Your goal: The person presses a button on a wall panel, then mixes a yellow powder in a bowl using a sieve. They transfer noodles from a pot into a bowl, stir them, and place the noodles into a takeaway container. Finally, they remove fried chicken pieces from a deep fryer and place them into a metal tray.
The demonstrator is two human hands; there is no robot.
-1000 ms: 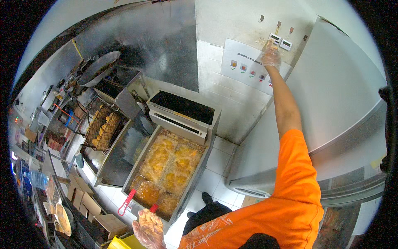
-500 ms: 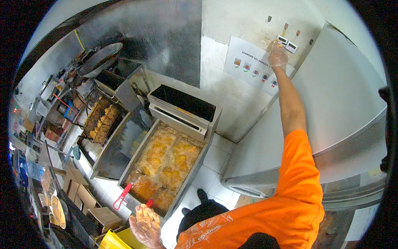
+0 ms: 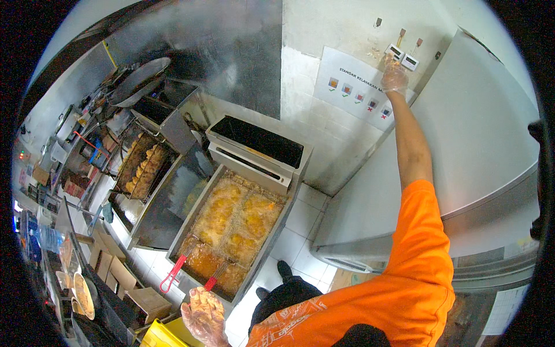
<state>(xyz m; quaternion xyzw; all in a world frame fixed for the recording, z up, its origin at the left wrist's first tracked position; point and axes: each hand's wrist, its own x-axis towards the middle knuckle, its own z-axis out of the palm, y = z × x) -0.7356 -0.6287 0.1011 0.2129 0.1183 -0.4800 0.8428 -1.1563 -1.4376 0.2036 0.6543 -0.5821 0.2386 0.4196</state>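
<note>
My right hand [image 3: 395, 78], in a clear plastic glove, reaches up the wall with its fingers stretched out. Its fingertips are at or just below the left white timer [image 3: 395, 52]; whether they touch cannot be made out. Beside that hangs a second white timer [image 3: 410, 62]. Low in front of me, my left hand [image 3: 203, 317] is gloved too, open and smeared with orange-brown coating. It is close to the red basket handle [image 3: 211, 283], without visibly gripping it. Beyond lies a deep fryer [image 3: 276, 243], where battered pieces [image 3: 252, 224] cook in bubbling oil.
Another red handle [image 3: 173, 274] sticks out over the fryer's front. Fried pieces lie in a wire basket [image 3: 137, 168] at left. A yellow container [image 3: 163, 335] stands by my left hand. A large grey cabinet [image 3: 457, 133] fills the right side; a picture sheet [image 3: 347, 72] hangs behind.
My right hand has dropped slightly from the left timer, uncovering more of it, and its fingers look straighter. My left hand stays nearly in place. The view has shifted a little.
</note>
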